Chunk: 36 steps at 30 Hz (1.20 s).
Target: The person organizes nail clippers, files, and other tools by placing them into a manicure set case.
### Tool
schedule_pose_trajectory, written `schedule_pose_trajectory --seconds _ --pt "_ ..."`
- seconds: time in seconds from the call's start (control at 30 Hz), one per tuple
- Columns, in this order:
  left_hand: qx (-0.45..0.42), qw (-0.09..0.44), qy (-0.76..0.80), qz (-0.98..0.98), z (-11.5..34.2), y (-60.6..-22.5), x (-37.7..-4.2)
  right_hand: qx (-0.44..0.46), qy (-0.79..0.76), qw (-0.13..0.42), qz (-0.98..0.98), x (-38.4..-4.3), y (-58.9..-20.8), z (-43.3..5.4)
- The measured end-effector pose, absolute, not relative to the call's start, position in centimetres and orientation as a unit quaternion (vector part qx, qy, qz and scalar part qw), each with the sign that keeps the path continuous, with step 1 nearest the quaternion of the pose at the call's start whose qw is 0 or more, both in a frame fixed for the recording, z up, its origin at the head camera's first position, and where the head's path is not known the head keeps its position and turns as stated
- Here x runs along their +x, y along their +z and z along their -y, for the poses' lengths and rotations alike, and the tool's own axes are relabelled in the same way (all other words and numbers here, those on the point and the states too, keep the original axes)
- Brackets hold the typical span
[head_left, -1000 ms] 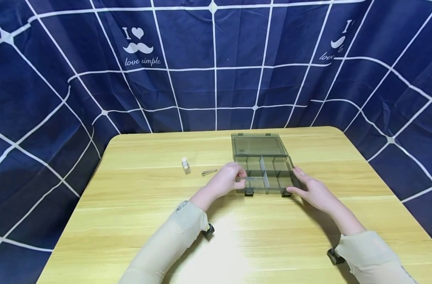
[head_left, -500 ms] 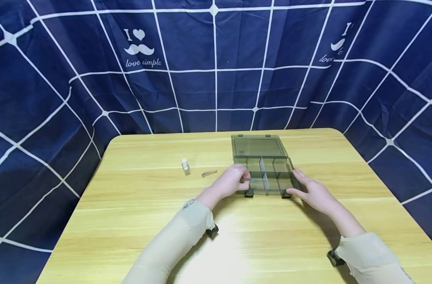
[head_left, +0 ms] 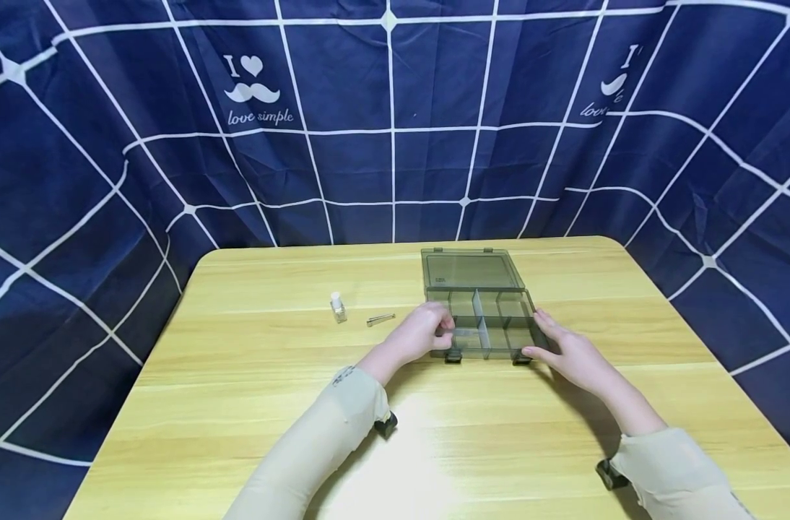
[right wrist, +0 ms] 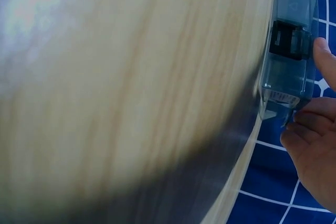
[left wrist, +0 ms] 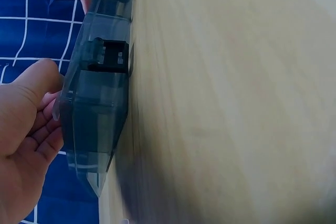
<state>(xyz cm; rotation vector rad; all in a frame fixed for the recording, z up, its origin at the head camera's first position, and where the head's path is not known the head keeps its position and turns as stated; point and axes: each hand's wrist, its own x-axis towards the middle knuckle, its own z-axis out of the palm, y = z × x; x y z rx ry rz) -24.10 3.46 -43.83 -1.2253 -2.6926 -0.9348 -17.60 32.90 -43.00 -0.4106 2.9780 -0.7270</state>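
Note:
A smoky translucent compartment box (head_left: pixel 517 335) lies on the table with its lid (head_left: pixel 473 269) laid back. My left hand (head_left: pixel 422 331) is over the front left compartment, thumb and fingers pinching a small clear divider (left wrist: pixel 56 107), whose edge shows between them in the left wrist view. Most of that divider is hidden by the hand and the tinted walls. At the box's right end, my right hand (head_left: pixel 580 360) holds the corner, fingers along the side and thumb by the front latch (right wrist: pixel 286 40). A pale upright divider (head_left: pixel 481 318) stands across the middle of the box.
Left of the box lie a metal nail clipper (head_left: pixel 381 319) and a small clear bottle with a white cap (head_left: pixel 338 307). The wooden table (head_left: pixel 271 404) ends at the back against a blue curtain (head_left: pixel 343 166) with white grid lines.
My left hand shifts slightly right and down over the front left compartment, and the clear divider it pinches moves with it. My right hand stays at the box's corner.

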Motion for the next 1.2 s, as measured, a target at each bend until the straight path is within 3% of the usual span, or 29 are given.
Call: schedule_pose_trajectory --seconds 1.2 --pt "-0.430 -0.055 -0.164 0.886 -4.0 -42.6 -25.1 -0.131 -0.232 0.027 -0.964 -17.7 -42.8 -32.7"
